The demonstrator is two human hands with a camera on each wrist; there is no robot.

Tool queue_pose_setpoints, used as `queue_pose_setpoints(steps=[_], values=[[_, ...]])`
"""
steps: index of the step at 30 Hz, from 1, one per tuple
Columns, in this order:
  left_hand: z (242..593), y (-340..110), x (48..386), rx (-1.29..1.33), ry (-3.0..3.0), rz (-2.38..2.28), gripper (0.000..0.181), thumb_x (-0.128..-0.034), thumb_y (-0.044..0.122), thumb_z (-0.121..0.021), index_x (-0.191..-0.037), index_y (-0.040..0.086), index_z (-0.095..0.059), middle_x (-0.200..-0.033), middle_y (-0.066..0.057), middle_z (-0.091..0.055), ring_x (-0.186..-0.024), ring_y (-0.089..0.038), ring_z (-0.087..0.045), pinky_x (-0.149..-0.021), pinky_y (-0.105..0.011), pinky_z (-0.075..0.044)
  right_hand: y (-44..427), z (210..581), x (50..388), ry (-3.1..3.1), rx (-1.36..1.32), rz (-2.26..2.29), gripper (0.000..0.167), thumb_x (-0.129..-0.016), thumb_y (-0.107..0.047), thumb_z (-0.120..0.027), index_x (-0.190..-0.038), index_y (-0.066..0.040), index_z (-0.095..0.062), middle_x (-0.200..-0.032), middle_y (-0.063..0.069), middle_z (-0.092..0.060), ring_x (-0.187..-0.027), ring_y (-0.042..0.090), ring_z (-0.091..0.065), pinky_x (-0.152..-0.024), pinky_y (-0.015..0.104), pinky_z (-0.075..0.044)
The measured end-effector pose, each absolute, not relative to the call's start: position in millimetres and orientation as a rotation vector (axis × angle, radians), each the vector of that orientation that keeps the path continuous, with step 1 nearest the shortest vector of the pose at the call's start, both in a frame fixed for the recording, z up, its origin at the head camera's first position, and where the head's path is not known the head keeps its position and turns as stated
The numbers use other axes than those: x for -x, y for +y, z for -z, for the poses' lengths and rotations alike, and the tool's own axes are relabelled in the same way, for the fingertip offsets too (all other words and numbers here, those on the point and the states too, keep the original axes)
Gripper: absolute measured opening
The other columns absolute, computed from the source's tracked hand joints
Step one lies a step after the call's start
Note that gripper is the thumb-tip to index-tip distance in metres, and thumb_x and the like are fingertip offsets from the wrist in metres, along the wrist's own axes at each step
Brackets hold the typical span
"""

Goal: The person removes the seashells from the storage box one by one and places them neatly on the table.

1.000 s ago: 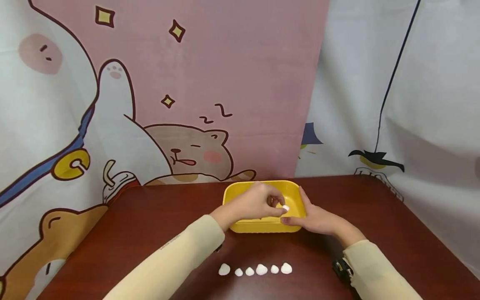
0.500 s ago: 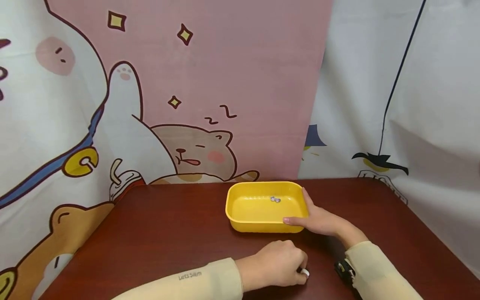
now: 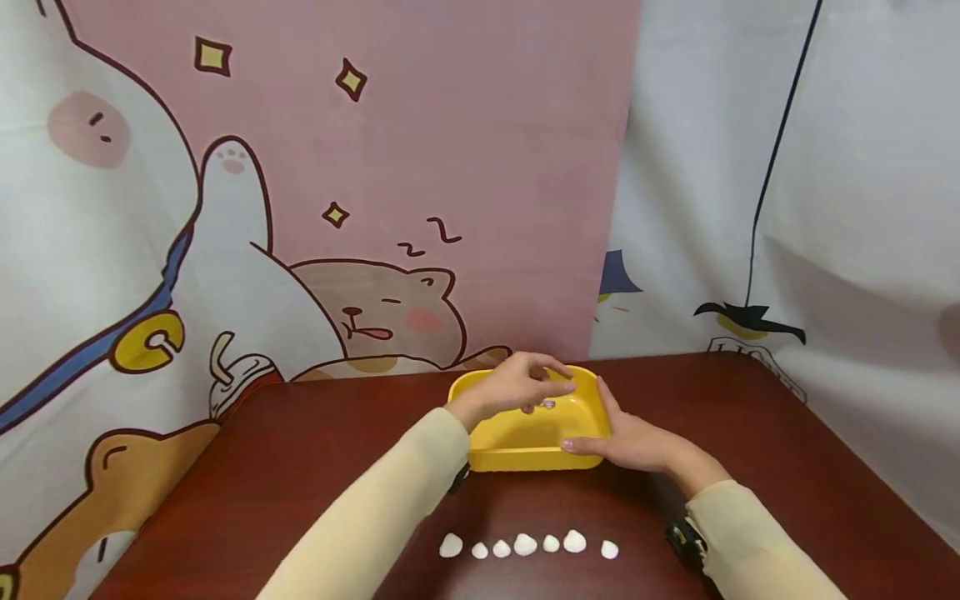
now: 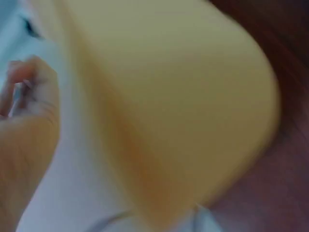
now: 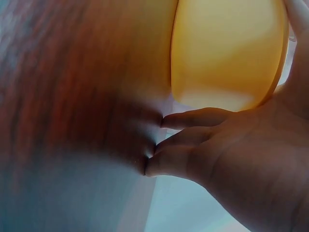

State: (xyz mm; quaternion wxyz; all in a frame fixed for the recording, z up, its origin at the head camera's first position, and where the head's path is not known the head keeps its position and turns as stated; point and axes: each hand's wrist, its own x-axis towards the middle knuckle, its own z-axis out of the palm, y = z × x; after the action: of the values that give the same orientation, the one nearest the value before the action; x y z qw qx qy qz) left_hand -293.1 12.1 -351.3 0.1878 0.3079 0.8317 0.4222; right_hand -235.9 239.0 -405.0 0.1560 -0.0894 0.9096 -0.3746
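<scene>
A yellow plastic tub stands near the back of the table. My right hand holds its right end, the thumb over the near rim and the fingers along the outer side. In the right wrist view those fingers lie against the tub's outside. Over the tub's left half reaches my left hand, its fingers extended and nothing visible in them. Just beyond the fingertips a small pale purplish piece lies inside. Several white seashells form a row in front, with one seashell at the right end.
The dark red-brown table extends to both sides of the tub. Behind it hangs a cartoon-printed cloth, with a pale cloth on the right. The left wrist view is blurred.
My left hand has let go of a white seashell at the row's right end and moved back up over the tub. My right hand stays on the tub.
</scene>
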Motion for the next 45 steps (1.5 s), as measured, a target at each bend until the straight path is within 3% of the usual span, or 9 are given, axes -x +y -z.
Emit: queue_pose_setpoints(steps=[6,11,14,25,31,37,45], values=[[400,1,329,-0.63,2.455,-1.067,0.045,-0.1016,0.026,-0.074,-0.143,0.011,-0.066,-0.098,-0.02,-0.073,-0.065,-0.021,-0.059,-0.068,-0.032,-0.057,237,415,233,2.576,0.196,1.092,0.138,-0.088,-0.07,-0.073,-0.167,-0.007,0.02,-0.156,0.032,-0.045,-0.129,0.036,-0.057,-0.118,0.067,-0.041],[413,1,341,-0.61,2.468,-1.043,0.041,-0.0986,0.021,-0.078,-0.138,0.011,-0.072,-0.074,-0.005,-0.063,-0.061,-0.016,-0.054,-0.061,-0.024,-0.049,237,411,234,2.594,0.193,1.084,0.138,-0.088,-0.07,-0.074,-0.167,-0.007,0.021,-0.158,0.034,-0.043,-0.129,0.038,-0.056,-0.118,0.068,-0.039],[415,3,346,-0.643,2.494,-0.999,0.039,-0.0973,0.017,-0.079,-0.135,0.012,-0.074,-0.07,0.001,-0.06,-0.057,-0.013,-0.05,-0.058,-0.022,-0.044,238,407,236,2.602,0.194,1.072,0.139,-0.088,-0.07,-0.073,-0.166,-0.007,0.023,-0.16,0.036,-0.039,-0.131,0.041,-0.055,-0.117,0.069,-0.039],[414,15,345,-0.745,2.605,-0.791,0.027,-0.0973,0.022,-0.08,-0.124,0.016,-0.081,-0.091,0.001,-0.076,-0.057,-0.012,-0.047,-0.056,-0.021,-0.043,241,406,234,2.585,0.194,1.075,0.138,-0.089,-0.071,-0.072,-0.166,-0.008,0.024,-0.167,0.038,-0.027,-0.14,0.045,-0.049,-0.118,0.07,-0.037],[417,24,344,-0.862,2.728,-0.585,0.019,-0.0965,0.031,-0.081,-0.113,0.022,-0.086,-0.109,0.009,-0.081,-0.077,-0.005,-0.058,-0.072,-0.018,-0.048,240,408,237,2.575,0.192,1.076,0.138,-0.089,-0.071,-0.071,-0.166,-0.01,0.025,-0.167,0.038,-0.026,-0.141,0.047,-0.048,-0.118,0.071,-0.036],[420,32,342,-0.982,2.758,-0.492,0.015,-0.0989,0.03,-0.078,-0.1,0.018,-0.087,-0.088,0.011,-0.078,-0.073,-0.004,-0.059,-0.071,-0.016,-0.05,240,411,234,2.559,0.201,1.087,0.137,-0.09,-0.07,-0.072,-0.166,-0.01,0.026,-0.168,0.038,-0.025,-0.14,0.044,-0.048,-0.118,0.069,-0.037],[414,30,340,-0.931,2.739,-0.595,0.013,-0.1019,0.027,-0.074,-0.095,0.018,-0.08,-0.08,0.008,-0.066,-0.072,-0.008,-0.054,-0.069,-0.02,-0.044,240,408,236,2.579,0.213,1.091,0.137,-0.09,-0.07,-0.072,-0.166,-0.009,0.025,-0.161,0.035,-0.036,-0.13,0.039,-0.054,-0.116,0.067,-0.04]])
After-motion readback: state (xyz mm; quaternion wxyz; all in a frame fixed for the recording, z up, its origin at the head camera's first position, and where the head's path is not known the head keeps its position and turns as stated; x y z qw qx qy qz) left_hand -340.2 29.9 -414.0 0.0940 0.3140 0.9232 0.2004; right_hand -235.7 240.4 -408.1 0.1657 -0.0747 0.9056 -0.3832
